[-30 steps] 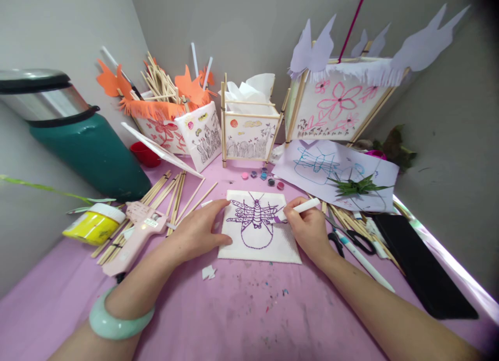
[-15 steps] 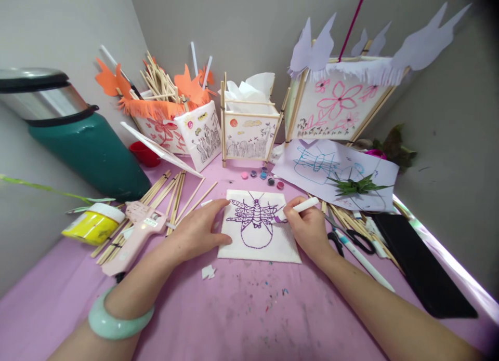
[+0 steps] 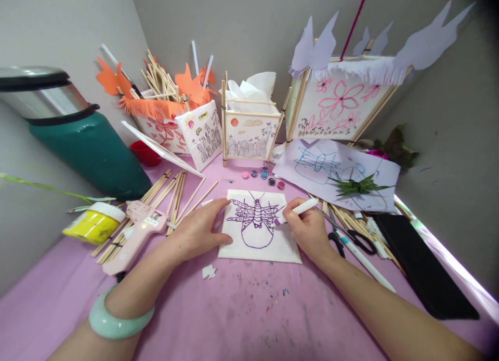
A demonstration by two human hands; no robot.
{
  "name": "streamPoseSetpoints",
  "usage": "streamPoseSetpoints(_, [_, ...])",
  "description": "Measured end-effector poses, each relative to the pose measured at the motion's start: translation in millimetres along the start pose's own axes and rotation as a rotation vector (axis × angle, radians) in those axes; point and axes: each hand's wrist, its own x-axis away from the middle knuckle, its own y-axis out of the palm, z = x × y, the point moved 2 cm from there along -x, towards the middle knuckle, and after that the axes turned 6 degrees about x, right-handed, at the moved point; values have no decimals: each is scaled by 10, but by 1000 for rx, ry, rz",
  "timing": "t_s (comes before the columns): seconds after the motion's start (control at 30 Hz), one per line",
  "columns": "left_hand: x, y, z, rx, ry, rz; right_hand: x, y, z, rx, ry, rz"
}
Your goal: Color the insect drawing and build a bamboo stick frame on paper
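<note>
A white fabric-like panel (image 3: 234,249) lies flat on the pink tablecloth (image 3: 218,319), bearing a purple insect drawing (image 3: 257,215) with patterned wings and a rounded outline below. My right hand (image 3: 307,228) pinches a white marker with a purple end (image 3: 304,205), its tip at the right wing of the drawing. On the panel's left edge rests my left hand (image 3: 200,228), thumb and fingers spread apart, holding nothing. A pale green bangle (image 3: 120,317) circles the left wrist. White paper scraps (image 3: 209,271) lie just below the panel.
To the left are a pink glue gun (image 3: 136,236), wooden sticks (image 3: 156,187), a yellow paint jar (image 3: 93,225) and a green bottle (image 3: 89,153). Scissors (image 3: 358,240) and a black phone-like slab (image 3: 424,267) lie right. Decorated lanterns (image 3: 251,135) and small paint pots (image 3: 272,181) stand behind.
The marker has shifted very slightly in my right hand, its tip staying near the right wing. My left hand keeps its place on the panel. The whole view has moved a touch.
</note>
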Motion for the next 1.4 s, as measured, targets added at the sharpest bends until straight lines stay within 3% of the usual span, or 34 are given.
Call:
streamPoseSetpoints(0.23, [0, 3, 9, 11, 7, 6, 1, -29, -31, -7, -14, 63])
streamPoseSetpoints(0.6, [-1, 4, -3, 19, -2, 1, 3, -19, -36, 2, -11, 3])
streamPoseSetpoints(0.83, [-27, 41, -131, 84, 33, 49, -27, -110, -59, -130, -6, 178])
streamPoseSetpoints(0.97, [-34, 34, -226, 275, 0, 46, -70, -140, -72, -263, 37, 205])
streamPoseSetpoints(1.17, [-20, 17, -182, 676, -68, 5, -13, -148, -140, -612, 344, 79])
streamPoseSetpoints(1.4, [-10, 16, -128, 980, -155, 42, 117, -193, -160, -830, 372, 104])
